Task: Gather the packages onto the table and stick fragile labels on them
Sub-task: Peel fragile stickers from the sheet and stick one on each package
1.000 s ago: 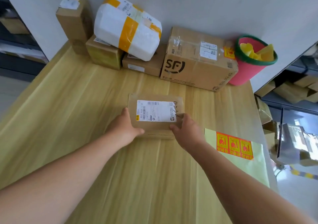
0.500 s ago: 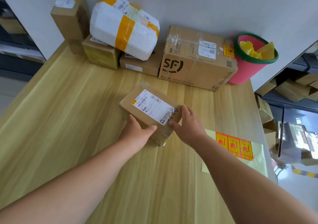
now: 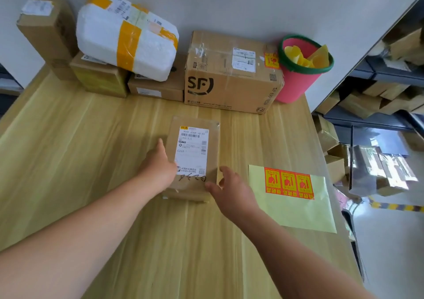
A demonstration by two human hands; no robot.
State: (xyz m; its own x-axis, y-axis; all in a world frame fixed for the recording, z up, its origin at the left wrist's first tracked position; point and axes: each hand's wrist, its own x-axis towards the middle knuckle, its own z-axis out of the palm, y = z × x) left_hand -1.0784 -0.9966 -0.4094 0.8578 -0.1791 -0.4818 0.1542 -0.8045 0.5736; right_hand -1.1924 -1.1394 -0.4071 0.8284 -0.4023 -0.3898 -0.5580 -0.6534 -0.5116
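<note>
Because this small box (image 3: pixel 195 151) seems light and stiff, I'd take it by its sides, where my left hand (image 3: pixel 158 163) and right hand (image 3: pixel 229 189) rest, fingers loose, gripping nothing.

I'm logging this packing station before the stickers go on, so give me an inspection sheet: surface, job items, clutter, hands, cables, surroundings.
Surface: wooden table, parcels lined along the wall.
Job's things: small brown parcel flat mid-table, shipping label up; label sheet to its right with three red fragile stickers; SF box bears a fragile sticker; white foam parcel rests on smaller cartons.
Clutter: pink bin holding yellow scraps.
Grippers: left hand rests on the parcel's left side; right hand at its near right corner, fingers spread.
Cables: nothing seen.
Surroundings: shelves with boxes on the right.
</note>
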